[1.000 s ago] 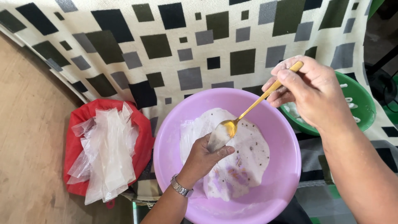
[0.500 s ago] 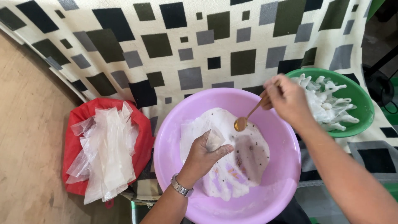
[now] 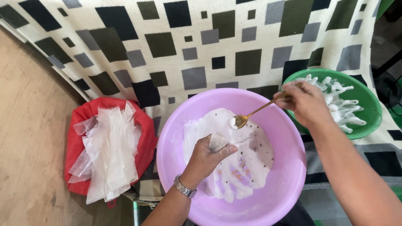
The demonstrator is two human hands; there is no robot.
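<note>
Two hands at work over one round lilac plastic basin [image 3: 289, 175], which sits at the near edge of a cream cloth patterned with black, grey and olive squares [image 3: 201, 46].

Contents of basin: white milky liquid flecked with dark specks [image 3: 251, 161], pooled on the basin floor.

Left hand [image 3: 208, 157]: curled shut, pinching a small clear plastic pouch [image 3: 218, 141] between thumb and fingers, just above the liquid; metal wristwatch [image 3: 184, 187] on the wrist.

Right hand [image 3: 305, 101]: closed on the handle of a slim gold-coloured metal spoon [image 3: 251, 116], over the basin's far right rim. Spoon bowl carries a white dab and hangs just beside the pouch.

Right of basin, touching its rim: round green plastic bowl [image 3: 368, 100] with twisted, filled white pouches [image 3: 341, 106].

Left of basin: red bag [image 3: 79, 121] of loose clear plastic pouches [image 3: 106, 152], lying at the cloth's left edge beside a wooden floor [image 3: 29, 138].
</note>
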